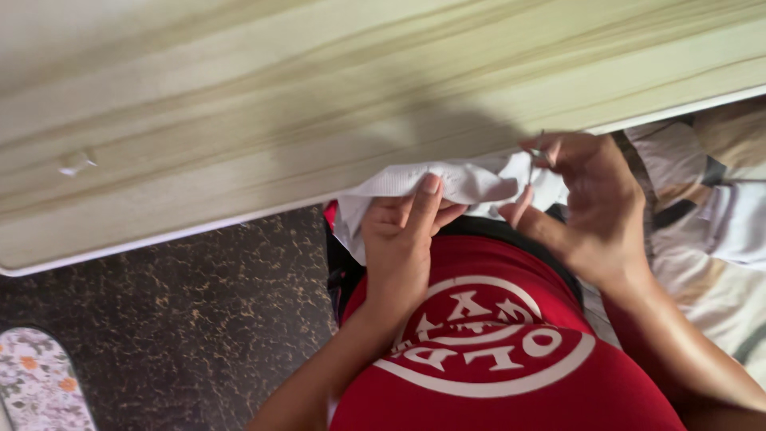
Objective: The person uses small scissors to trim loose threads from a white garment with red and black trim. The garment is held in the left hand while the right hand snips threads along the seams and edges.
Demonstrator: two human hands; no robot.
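My left hand [403, 239] grips a piece of white cloth [447, 182] at the near edge of a pale wooden table [263, 120], with the thumb pressed on top of the fabric. My right hand [590, 203] is raised just right of the cloth, its fingertips pinching a thin needle-like metal item [539, 153]; a fine thread seems to run down from it toward the cloth. Both hands sit above my lap, over a red shirt [495, 351] with a round white print.
A dark speckled floor [199, 311] lies under the table at the left. A floral-patterned item [36, 383] shows at the bottom left corner. Crumpled white, grey and tan fabric [710, 215] lies at the right.
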